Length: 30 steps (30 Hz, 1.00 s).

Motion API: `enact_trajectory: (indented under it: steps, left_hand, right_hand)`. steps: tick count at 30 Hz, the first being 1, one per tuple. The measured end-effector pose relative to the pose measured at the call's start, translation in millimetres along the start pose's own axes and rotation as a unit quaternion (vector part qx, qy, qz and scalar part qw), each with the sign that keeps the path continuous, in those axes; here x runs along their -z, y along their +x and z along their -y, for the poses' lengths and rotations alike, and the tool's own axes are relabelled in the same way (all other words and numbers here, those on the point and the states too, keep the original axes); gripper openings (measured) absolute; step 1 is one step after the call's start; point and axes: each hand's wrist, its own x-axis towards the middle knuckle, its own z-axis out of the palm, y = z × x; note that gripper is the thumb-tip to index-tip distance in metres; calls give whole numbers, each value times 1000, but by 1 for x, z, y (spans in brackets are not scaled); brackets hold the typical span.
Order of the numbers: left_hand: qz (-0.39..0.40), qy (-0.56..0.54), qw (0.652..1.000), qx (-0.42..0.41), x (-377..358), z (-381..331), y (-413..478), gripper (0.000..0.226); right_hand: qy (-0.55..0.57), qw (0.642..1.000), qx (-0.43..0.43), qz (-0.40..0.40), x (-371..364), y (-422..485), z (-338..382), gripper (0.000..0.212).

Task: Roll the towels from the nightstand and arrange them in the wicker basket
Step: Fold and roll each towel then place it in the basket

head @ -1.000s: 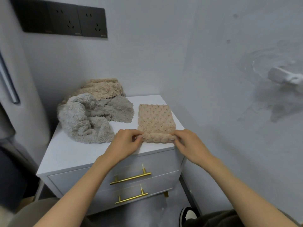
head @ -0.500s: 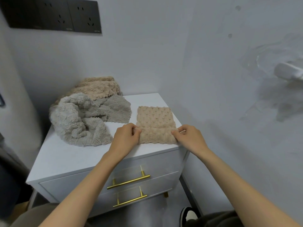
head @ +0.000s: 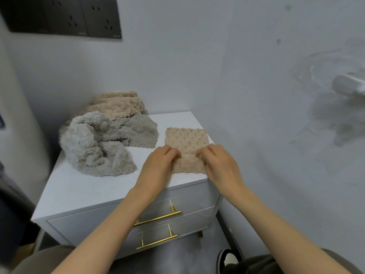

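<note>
A small beige textured towel lies flat on the right side of the white nightstand. Its near end is folded over toward the wall. My left hand and my right hand both sit on that folded part, fingers curled over its far edge and gripping it. To the left, a crumpled grey towel lies against a beige fluffy towel and a darker grey towel. No wicker basket is in view.
The nightstand stands in a corner, with walls behind and to the right. It has two drawers with gold handles. Dark wall sockets hang above left. A white object sticks out of the right wall. My shoe is on the floor.
Both hands moved forward from the towel's near corners, folding its near end over toward the wall. The hands have also come closer together on the towel.
</note>
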Motion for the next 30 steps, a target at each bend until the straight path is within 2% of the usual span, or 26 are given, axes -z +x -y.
enact_trajectory:
  steps: [3, 5, 9, 13, 17, 21, 25, 28, 30]
  left_hand:
    - [14, -20, 1000, -2, 2, 0, -2, 28]
    - [30, -31, 999, 15, 5, 3, -3, 29]
    - [93, -49, 994, 22, 11, 13, -8, 41]
    - [113, -51, 992, 2, 13, 21, -13, 42]
    - [113, -48, 992, 4, 16, 21, -15, 40]
    - [101, -75, 990, 55, 17, 17, -12, 35]
    - [78, -134, 979, 132, 19, 9, -6, 26]
    - [90, -158, 968, 171, 23, 6, -2, 20]
    - [104, -152, 965, 188, 24, 4, 1, 25]
  right_hand:
    - [-2, 996, 73, 51, -5, -7, 0, 44]
    - [-1, 995, 67, 71, -3, -10, 0, 50]
    - [4, 995, 58, 84, 4, -13, -3, 40]
    - [15, 993, 24, 114, 8, -13, -10, 37]
    - [38, 987, -16, 155, 14, -13, -14, 43]
    - [68, 980, -51, 180, 16, -13, -19, 42]
    - [178, 954, -166, 177, 23, -8, -18, 29]
    - [227, 938, -208, 157, 21, -5, -20, 14]
    - [248, 928, -235, 149, 21, -1, -20, 12]
